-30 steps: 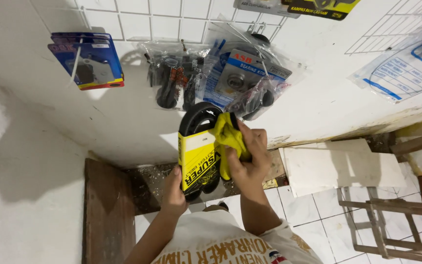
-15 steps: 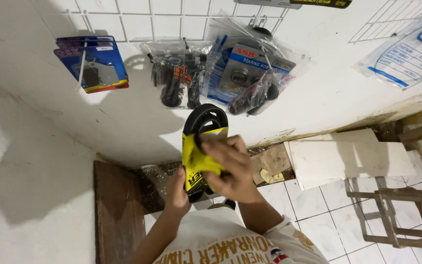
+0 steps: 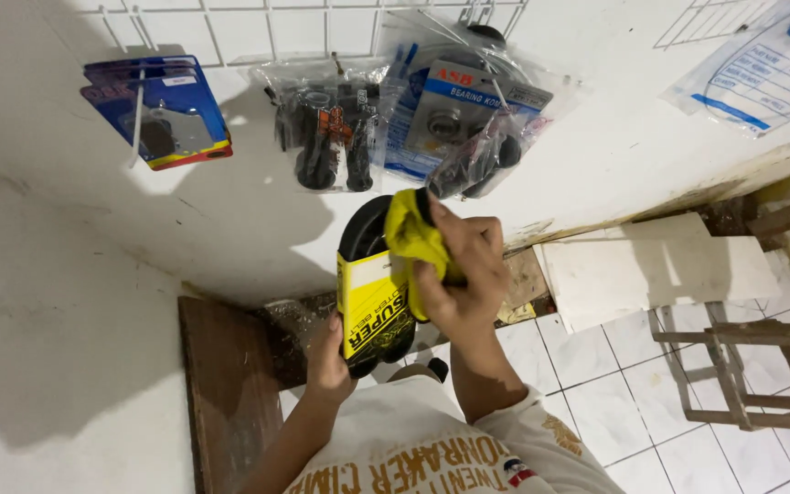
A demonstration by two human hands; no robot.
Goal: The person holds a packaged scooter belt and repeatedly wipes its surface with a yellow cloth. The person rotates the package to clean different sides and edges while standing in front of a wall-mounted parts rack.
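Two hands [image 3: 454,274], one belt [image 3: 372,293], one cloth [image 3: 413,238]

The left hand [image 3: 326,361] grips the lower end of a black belt in a yellow sleeve [image 3: 372,302]. The right hand's [image 3: 459,270] fingers [image 3: 450,224] press a yellow cloth [image 3: 411,233] on its top, below hanging packets [image 3: 331,128].

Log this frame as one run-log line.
left hand: holds black belt in yellow sleeve from below | right hand: presses yellow cloth on belt top | behind: wire grid with bagged parts
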